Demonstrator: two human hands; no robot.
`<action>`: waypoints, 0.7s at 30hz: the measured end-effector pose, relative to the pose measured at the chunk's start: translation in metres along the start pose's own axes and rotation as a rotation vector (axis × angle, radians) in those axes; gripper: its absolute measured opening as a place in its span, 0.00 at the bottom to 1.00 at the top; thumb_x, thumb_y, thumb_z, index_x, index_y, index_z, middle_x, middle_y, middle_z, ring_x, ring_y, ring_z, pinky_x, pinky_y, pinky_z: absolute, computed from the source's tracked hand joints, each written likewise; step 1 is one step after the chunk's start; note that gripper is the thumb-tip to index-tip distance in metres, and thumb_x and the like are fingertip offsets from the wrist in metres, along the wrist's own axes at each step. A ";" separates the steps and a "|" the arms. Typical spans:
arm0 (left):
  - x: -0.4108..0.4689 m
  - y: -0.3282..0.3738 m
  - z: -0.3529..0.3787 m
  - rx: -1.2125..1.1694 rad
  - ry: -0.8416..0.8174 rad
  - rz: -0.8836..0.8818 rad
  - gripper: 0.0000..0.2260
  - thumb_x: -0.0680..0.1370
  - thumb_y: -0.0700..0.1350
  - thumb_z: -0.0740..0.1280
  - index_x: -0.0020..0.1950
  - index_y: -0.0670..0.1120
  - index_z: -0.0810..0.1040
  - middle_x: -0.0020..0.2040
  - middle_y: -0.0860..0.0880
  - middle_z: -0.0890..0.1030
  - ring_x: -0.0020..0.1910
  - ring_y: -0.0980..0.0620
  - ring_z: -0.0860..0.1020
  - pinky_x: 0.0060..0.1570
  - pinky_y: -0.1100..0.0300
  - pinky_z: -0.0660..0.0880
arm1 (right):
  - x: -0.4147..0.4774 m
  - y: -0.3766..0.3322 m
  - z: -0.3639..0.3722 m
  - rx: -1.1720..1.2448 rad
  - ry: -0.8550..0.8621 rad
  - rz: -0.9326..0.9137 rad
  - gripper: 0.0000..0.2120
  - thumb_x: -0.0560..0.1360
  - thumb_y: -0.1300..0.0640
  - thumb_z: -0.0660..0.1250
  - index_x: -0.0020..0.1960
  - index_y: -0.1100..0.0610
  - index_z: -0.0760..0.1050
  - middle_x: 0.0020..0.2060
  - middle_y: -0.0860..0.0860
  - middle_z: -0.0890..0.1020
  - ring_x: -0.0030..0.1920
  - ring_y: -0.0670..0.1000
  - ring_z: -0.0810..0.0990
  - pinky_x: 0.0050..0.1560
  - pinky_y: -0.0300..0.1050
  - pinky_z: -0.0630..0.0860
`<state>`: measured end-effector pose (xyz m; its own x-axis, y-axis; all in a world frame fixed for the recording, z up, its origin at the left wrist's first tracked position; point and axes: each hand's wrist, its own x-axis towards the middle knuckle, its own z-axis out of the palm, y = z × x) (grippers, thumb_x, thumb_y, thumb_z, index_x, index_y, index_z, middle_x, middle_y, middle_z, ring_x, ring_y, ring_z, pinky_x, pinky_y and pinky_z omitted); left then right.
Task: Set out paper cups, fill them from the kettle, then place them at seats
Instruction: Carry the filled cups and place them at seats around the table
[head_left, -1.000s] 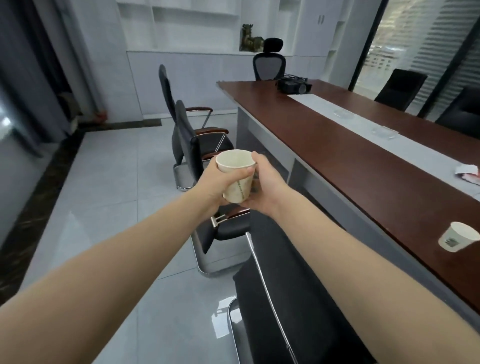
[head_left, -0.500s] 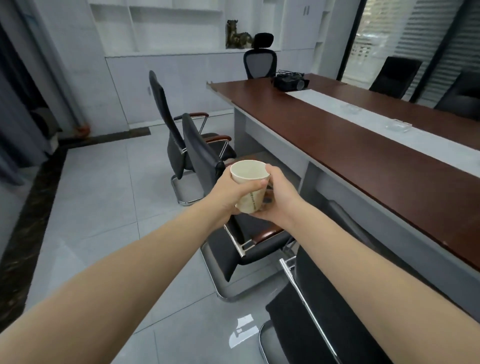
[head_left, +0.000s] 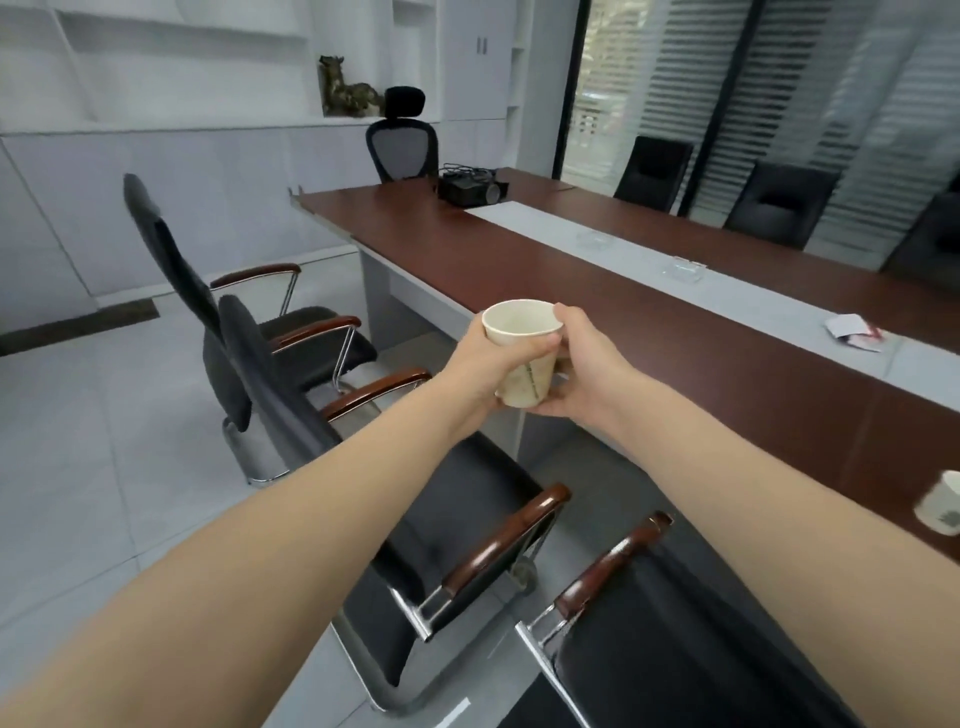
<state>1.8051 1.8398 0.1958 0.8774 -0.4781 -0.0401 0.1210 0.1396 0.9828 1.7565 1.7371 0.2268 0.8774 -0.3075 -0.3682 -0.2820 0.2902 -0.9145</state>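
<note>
I hold a white paper cup (head_left: 524, 358) upright in front of me with both hands, above the near edge of the long brown meeting table (head_left: 649, 332). My left hand (head_left: 480, 366) wraps round its left side with the thumb across the front. From the right, my right hand (head_left: 584, 366) grips the cup, one finger at the rim. What is inside the cup cannot be made out. A second paper cup (head_left: 943, 512) stands on the table at the right edge of the view. No kettle is in sight.
Black chairs with wooden armrests (head_left: 291, 358) stand along the table's near side, two right below my arms. A projector (head_left: 470, 189) sits at the table's far end, glass ashtrays (head_left: 685, 270) and a paper packet (head_left: 852, 330) on the grey centre strip. More chairs line the window side.
I have walked on along the table with the cup held in both hands. The cup now hangs over the table's edge, and the second cup has come back into view at right.
</note>
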 end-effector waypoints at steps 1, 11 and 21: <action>0.017 0.001 0.004 0.001 -0.025 0.000 0.34 0.61 0.50 0.78 0.65 0.51 0.71 0.59 0.49 0.80 0.58 0.47 0.78 0.51 0.41 0.78 | 0.014 -0.006 -0.006 0.013 0.021 0.000 0.11 0.79 0.45 0.57 0.54 0.49 0.73 0.54 0.55 0.77 0.54 0.57 0.76 0.46 0.56 0.80; 0.156 -0.023 0.041 -0.039 -0.167 -0.078 0.27 0.70 0.41 0.76 0.65 0.50 0.69 0.59 0.47 0.79 0.57 0.48 0.79 0.50 0.45 0.80 | 0.133 -0.035 -0.055 0.099 0.199 0.019 0.14 0.77 0.43 0.58 0.53 0.51 0.74 0.53 0.57 0.79 0.52 0.58 0.79 0.43 0.52 0.80; 0.299 -0.036 0.069 0.039 -0.290 -0.069 0.36 0.59 0.51 0.79 0.65 0.51 0.70 0.59 0.48 0.80 0.59 0.47 0.78 0.54 0.40 0.78 | 0.243 -0.075 -0.095 0.100 0.325 -0.046 0.13 0.80 0.45 0.55 0.45 0.50 0.73 0.43 0.54 0.78 0.42 0.54 0.79 0.34 0.47 0.77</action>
<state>2.0311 1.6320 0.1605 0.6982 -0.7135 -0.0591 0.1526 0.0676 0.9860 1.9543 1.5547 0.1904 0.7140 -0.5907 -0.3758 -0.1914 0.3516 -0.9164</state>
